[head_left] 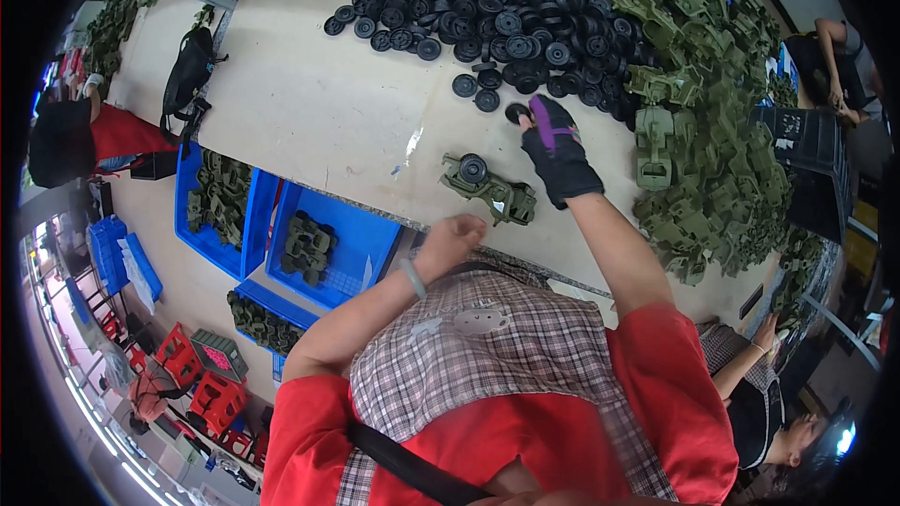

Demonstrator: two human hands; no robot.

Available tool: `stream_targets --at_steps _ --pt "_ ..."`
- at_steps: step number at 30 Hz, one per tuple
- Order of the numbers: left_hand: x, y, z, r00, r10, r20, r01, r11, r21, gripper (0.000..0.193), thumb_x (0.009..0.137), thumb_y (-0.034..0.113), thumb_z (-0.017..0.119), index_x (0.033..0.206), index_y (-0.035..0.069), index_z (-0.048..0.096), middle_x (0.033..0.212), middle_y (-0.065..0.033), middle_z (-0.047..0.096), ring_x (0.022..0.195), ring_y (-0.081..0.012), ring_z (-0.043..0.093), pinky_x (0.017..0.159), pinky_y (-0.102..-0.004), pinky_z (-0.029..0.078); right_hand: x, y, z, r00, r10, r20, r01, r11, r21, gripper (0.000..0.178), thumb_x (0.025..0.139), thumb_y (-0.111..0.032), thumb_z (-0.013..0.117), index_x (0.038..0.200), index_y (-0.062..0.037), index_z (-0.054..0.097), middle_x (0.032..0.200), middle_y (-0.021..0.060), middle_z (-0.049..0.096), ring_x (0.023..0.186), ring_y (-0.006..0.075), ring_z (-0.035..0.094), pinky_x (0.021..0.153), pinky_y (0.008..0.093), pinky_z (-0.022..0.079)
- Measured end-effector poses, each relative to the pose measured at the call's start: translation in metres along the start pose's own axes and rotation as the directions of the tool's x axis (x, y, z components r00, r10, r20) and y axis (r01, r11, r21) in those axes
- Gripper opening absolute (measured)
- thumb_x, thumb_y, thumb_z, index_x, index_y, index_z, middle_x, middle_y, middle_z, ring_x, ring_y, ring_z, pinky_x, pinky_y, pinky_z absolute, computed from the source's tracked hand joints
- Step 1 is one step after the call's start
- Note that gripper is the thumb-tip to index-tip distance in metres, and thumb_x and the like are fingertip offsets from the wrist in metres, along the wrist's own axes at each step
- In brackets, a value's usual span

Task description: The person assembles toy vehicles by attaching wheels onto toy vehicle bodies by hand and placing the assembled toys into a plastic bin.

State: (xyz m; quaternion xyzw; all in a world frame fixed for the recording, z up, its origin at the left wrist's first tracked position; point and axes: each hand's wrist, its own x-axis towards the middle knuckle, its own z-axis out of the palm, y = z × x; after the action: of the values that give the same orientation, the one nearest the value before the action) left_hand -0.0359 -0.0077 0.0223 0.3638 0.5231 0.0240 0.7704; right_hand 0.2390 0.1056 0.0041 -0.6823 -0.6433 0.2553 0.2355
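A green plastic toy vehicle chassis (pixel 506 201) lies on the table near its front edge, with one black wheel (pixel 472 168) on its left part. My left hand (pixel 454 242) is bare, a pale bangle on its wrist. It hangs by the table edge just left of the chassis, fingers loosely curled and apart, with nothing visible in them. My right hand (pixel 555 152) wears a black and purple glove with bare fingertips. Beyond the chassis, it pinches a black toy wheel (pixel 516 112) beside the near edge of a large heap of black wheels (pixel 487 14).
Green plastic parts (pixel 698 150) are piled along the right side and at the far left. Blue bins (pixel 349 244) with green parts stand below the table's left front edge. A black bag (pixel 190 70) hangs at the table's left. Other people are on both sides.
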Motion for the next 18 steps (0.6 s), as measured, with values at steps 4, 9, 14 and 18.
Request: stream_targets --at_steps 4,9,14,18 --pt "-0.008 0.052 -0.011 0.621 0.773 -0.126 -0.349 0.417 0.839 0.076 0.079 0.022 0.092 0.145 0.010 0.057 0.143 -0.0134 0.057 0.125 -0.0320 0.058 0.109 -0.0534 0.047 -0.047 0.008 -0.035 0.909 0.315 0.274 -0.404 0.831 0.383 0.044 0.098 -0.026 0.070 0.135 -0.0030 0.067 0.123 0.0236 0.072 0.116 0.0436 0.067 0.100 0.0494 0.054" --pt "0.031 0.062 -0.015 0.728 0.678 0.105 -0.256 0.126 0.959 0.076 0.078 0.027 0.091 0.146 0.023 0.055 0.151 -0.0130 0.046 0.137 -0.0377 0.052 0.112 -0.0664 0.038 -0.055 0.001 -0.036 0.976 -0.069 0.207 0.109 0.976 -0.188 0.035 0.090 -0.022 0.074 0.122 -0.0075 0.069 0.111 0.0188 0.071 0.108 0.0413 0.067 0.092 0.0512 0.054" --pt "0.037 0.047 -0.001 0.806 0.590 0.045 -0.182 0.176 0.967 0.074 0.081 0.032 0.089 0.146 0.026 0.055 0.149 -0.0129 0.047 0.137 -0.0360 0.051 0.112 -0.0609 0.039 -0.058 0.009 -0.038 0.963 -0.128 0.239 0.195 0.940 -0.280 0.036 0.085 -0.018 0.080 0.118 -0.0090 0.069 0.109 0.0160 0.072 0.104 0.0381 0.068 0.090 0.0503 0.054" --pt "0.036 0.037 0.001 0.768 0.640 -0.006 -0.140 0.178 0.974 0.073 0.084 0.036 0.088 0.147 0.027 0.054 0.147 -0.0145 0.049 0.134 -0.0340 0.052 0.111 -0.0593 0.039 -0.074 -0.014 -0.076 0.964 -0.143 0.223 0.136 0.990 0.047 0.045 0.082 -0.014 0.081 0.125 -0.0067 0.069 0.109 0.0147 0.071 0.103 0.0368 0.068 0.091 0.0478 0.054"
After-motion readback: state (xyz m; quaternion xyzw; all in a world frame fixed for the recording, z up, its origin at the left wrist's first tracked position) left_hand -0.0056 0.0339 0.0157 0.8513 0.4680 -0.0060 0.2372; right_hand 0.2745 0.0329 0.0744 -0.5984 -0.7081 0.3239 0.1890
